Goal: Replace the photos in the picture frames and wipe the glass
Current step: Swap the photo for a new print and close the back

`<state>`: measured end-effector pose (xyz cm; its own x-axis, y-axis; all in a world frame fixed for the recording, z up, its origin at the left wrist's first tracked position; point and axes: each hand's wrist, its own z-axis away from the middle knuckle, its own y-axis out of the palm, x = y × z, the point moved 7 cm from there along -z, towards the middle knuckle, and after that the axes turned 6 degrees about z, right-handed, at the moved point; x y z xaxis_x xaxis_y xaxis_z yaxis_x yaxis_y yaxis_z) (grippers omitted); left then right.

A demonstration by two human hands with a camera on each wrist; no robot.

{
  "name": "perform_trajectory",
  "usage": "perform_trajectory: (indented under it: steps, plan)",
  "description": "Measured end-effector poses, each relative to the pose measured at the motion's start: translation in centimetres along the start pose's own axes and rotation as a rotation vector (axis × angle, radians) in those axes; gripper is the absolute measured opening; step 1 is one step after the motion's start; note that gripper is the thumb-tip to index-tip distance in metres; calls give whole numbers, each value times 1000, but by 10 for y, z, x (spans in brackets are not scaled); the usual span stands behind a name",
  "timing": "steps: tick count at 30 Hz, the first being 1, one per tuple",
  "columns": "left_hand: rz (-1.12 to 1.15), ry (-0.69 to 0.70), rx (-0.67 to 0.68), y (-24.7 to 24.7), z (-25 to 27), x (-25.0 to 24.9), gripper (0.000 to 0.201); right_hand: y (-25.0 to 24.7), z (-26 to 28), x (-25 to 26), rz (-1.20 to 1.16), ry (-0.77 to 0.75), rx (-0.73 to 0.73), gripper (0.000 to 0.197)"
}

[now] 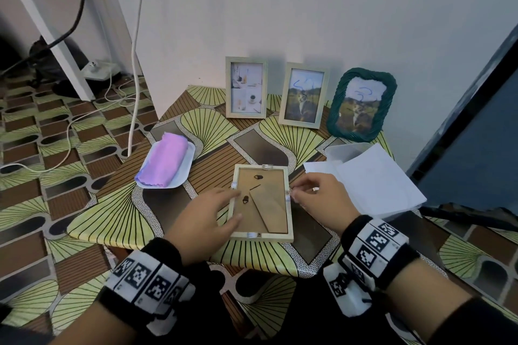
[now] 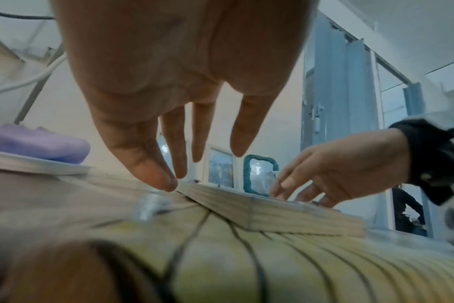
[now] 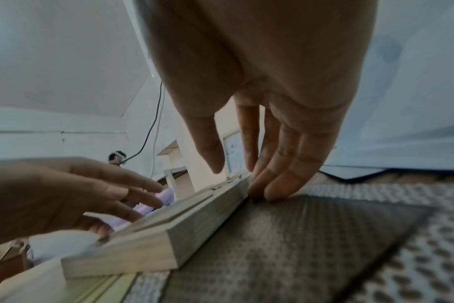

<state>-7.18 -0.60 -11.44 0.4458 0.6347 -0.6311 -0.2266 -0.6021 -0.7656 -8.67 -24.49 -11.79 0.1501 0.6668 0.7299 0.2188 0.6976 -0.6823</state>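
A pale wooden picture frame (image 1: 288, 221) lies face down in the middle of the table, brown backing board and stand leg facing up. My left hand (image 1: 235, 204) rests on its left side with straight fingers; in the left wrist view the thumb tip (image 2: 166, 183) touches the frame's rim (image 2: 272, 213). My right hand (image 1: 295, 194) is at the frame's right edge. In the right wrist view its fingertips (image 3: 275, 193) press on the table against the frame's side (image 3: 194, 231), thumb hovering above. A folded purple cloth (image 1: 165, 161) lies on a white tray (image 1: 188, 161).
Three frames stand against the back wall: two pale ones (image 1: 246, 87) (image 1: 303, 95) and a green woven one (image 1: 361, 105). White sheets (image 1: 375, 179) lie on the right over a clear container. The table's front edge is just below the face-down frame. Cables run across the floor on the left.
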Motion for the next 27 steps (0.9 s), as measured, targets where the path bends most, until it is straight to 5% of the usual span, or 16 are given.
perform_trajectory:
  steps: [4, 11, 27]
  plan:
    - [182, -75, -30, -6, -18, 11, 38, 17, -5, -1, 79, 50, 118, 21]
    - [-289, -137, 135, -7, -54, 18, 25, 19, -16, 10, 251, 12, 195, 33]
    - [-246, 28, 143, -11, -21, 12, 20, 22, 14, 20, 289, -179, 364, 26]
